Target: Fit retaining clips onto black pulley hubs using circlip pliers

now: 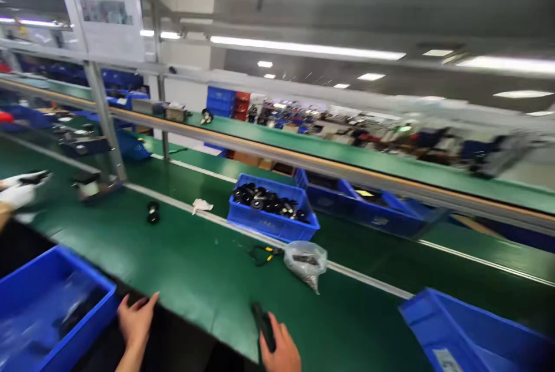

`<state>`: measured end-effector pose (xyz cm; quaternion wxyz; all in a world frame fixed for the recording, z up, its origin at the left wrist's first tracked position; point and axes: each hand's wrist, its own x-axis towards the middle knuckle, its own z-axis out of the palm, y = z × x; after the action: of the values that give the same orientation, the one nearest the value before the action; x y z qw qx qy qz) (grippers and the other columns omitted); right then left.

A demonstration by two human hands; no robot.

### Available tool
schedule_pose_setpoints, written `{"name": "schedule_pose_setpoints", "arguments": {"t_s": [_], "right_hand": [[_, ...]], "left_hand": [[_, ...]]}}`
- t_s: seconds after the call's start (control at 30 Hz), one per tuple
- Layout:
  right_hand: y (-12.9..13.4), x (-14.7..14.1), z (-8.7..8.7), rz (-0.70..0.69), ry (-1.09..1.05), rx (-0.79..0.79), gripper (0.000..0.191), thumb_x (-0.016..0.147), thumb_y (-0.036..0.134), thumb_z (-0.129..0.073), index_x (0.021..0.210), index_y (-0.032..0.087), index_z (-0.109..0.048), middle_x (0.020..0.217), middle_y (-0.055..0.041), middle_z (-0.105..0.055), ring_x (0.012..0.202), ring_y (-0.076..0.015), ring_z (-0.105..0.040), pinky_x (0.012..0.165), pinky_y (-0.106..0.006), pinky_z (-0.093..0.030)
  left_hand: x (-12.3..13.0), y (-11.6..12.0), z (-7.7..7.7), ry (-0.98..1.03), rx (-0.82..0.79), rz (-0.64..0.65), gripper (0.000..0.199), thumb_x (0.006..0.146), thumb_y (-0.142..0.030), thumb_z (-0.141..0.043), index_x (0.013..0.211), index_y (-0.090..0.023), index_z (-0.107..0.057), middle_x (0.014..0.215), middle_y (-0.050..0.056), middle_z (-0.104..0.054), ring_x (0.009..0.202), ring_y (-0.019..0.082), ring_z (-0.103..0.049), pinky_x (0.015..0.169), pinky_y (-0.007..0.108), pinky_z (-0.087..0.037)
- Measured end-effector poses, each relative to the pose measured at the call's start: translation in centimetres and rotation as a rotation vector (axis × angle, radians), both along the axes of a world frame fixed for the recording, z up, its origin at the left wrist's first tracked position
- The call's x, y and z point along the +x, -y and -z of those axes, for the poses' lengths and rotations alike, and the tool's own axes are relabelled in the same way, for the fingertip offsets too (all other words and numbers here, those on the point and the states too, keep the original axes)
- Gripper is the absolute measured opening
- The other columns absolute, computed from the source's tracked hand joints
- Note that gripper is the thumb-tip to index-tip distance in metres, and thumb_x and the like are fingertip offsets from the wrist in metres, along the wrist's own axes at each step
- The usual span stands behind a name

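Observation:
My right hand (281, 346) is closed around a dark, elongated object (264, 326), blurred, low over the front of the green bench (195, 274). I cannot make out its exact kind. At the bench's front edge my left hand (136, 320) has its fingers apart and holds nothing. Just left of it is a blue bin (82, 331) with clear plastic and something dark inside. Beyond my right hand lie a clear bag of small parts (306, 265) and yellow-and-black pliers (264, 255). A small black spool-shaped part (153, 212) stands farther left.
A blue crate of black round parts (271, 219) stands behind the pale rail. Another blue bin (485, 337) is at the lower right. A raised green shelf (338, 155) crosses above the bench on metal posts. Another person's gloved hand (21, 190) is at far left.

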<state>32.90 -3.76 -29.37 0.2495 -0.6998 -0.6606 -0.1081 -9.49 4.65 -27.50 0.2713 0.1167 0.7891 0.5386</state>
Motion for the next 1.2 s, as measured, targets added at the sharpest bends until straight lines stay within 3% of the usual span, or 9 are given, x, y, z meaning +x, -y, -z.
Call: {"name": "schedule_pose_setpoints", "arguments": {"t_s": [0.07, 0.23, 0.4, 0.53, 0.67, 0.8, 0.9, 1.0, 1.2], "right_hand": [[0.5, -0.3, -0.3, -0.008, -0.047, -0.078, 0.052, 0.104, 0.048, -0.043, 0.14, 0.019, -0.066, 0.106, -0.012, -0.073, 0.091, -0.0271, -0.073, 0.075, -0.037, -0.06], [0.2, -0.7, -1.9, -0.011, -0.134, -0.187, 0.058, 0.103, 0.057, -0.042, 0.142, 0.02, -0.064, 0.092, -0.0078, -0.066, 0.072, -0.0239, -0.065, 0.058, -0.033, -0.048], [0.3, -1.3, -3.7, 0.017, -0.219, -0.168, 0.058, 0.098, 0.061, -0.045, 0.135, 0.024, -0.069, 0.087, -0.0082, -0.064, 0.068, -0.0232, -0.062, 0.052, -0.03, -0.042], [-0.1, -1.4, -4.5, -0.017, -0.315, -0.158, 0.059, 0.095, 0.068, -0.052, 0.125, 0.023, -0.074, 0.077, -0.0034, -0.061, 0.055, -0.019, -0.058, 0.042, -0.027, -0.038], [0.6, -2.7, -6.7, -0.156, -0.451, -0.182, 0.062, 0.096, 0.071, -0.059, 0.127, 0.018, -0.071, 0.075, 0.0001, -0.062, 0.059, -0.0159, -0.063, 0.051, -0.025, -0.054], [1.9, -5.8, -12.6, -0.435, -0.52, -0.203, 0.06, 0.098, 0.054, -0.069, 0.146, 0.019, -0.06, 0.089, -0.0033, -0.062, 0.077, -0.0166, -0.063, 0.074, -0.03, -0.059], [1.6, -8.0, -16.9, -0.645, -0.513, -0.127, 0.057, 0.098, 0.038, -0.073, 0.149, 0.019, -0.057, 0.085, -0.0025, -0.056, 0.076, -0.017, -0.058, 0.071, -0.03, -0.055], [0.4, -9.7, -18.1, -0.627, -0.559, -0.134, 0.054, 0.097, 0.037, -0.073, 0.147, 0.022, -0.059, 0.085, -0.0011, -0.054, 0.076, -0.0167, -0.057, 0.071, -0.03, -0.053], [-0.6, -10.5, -15.6, -0.42, -0.697, -0.218, 0.051, 0.099, 0.049, -0.068, 0.141, 0.021, -0.063, 0.082, 0.0009, -0.05, 0.069, -0.0148, -0.057, 0.065, -0.026, -0.055]], "left_hand": [[0.5, 0.1, -1.1, 0.015, 0.01, -0.014, 0.095, 0.057, -0.032, -0.092, 0.142, -0.014, -0.052, 0.089, 0.007, -0.074, 0.093, 0.034, -0.075, 0.096, 0.058, -0.059], [0.3, -0.1, -0.2, 0.082, 0.106, -0.071, 0.08, 0.066, -0.008, -0.085, 0.14, -0.013, -0.054, 0.096, 0.009, -0.074, 0.078, 0.022, -0.075, 0.087, 0.044, -0.063], [1.5, 0.7, -1.8, 0.126, 0.264, -0.048, 0.072, 0.066, -0.012, -0.086, 0.133, -0.015, -0.058, 0.095, 0.005, -0.067, 0.077, 0.016, -0.069, 0.085, 0.038, -0.061], [3.8, 0.6, -5.5, 0.251, 0.378, 0.131, 0.075, 0.06, -0.024, -0.092, 0.128, -0.014, -0.062, 0.092, 0.004, -0.068, 0.081, 0.016, -0.068, 0.083, 0.034, -0.059], [5.9, 1.5, -11.0, 0.464, 0.395, 0.37, 0.083, 0.055, -0.03, -0.098, 0.129, -0.011, -0.064, 0.091, 0.008, -0.074, 0.076, 0.017, -0.07, 0.08, 0.037, -0.061], [6.7, 3.5, -17.5, 0.542, 0.346, 0.625, 0.08, 0.061, -0.026, -0.098, 0.132, -0.01, -0.064, 0.092, 0.01, -0.078, 0.077, 0.017, -0.071, 0.079, 0.034, -0.06], [7.4, 3.3, -19.8, 0.452, 0.361, 0.724, 0.074, 0.069, -0.025, -0.093, 0.136, -0.014, -0.063, 0.092, 0.009, -0.078, 0.081, 0.017, -0.071, 0.078, 0.03, -0.059], [8.3, 0.7, -17.5, 0.262, 0.396, 0.712, 0.068, 0.077, -0.022, -0.085, 0.141, -0.018, -0.061, 0.098, 0.009, -0.078, 0.09, 0.02, -0.073, 0.081, 0.032, -0.06], [9.1, -5.6, -6.9, 0.122, 0.265, 0.57, 0.065, 0.068, -0.002, -0.078, 0.131, -0.01, -0.067, 0.085, 0.007, -0.074, 0.073, 0.019, -0.07, 0.082, 0.038, -0.06]]}}
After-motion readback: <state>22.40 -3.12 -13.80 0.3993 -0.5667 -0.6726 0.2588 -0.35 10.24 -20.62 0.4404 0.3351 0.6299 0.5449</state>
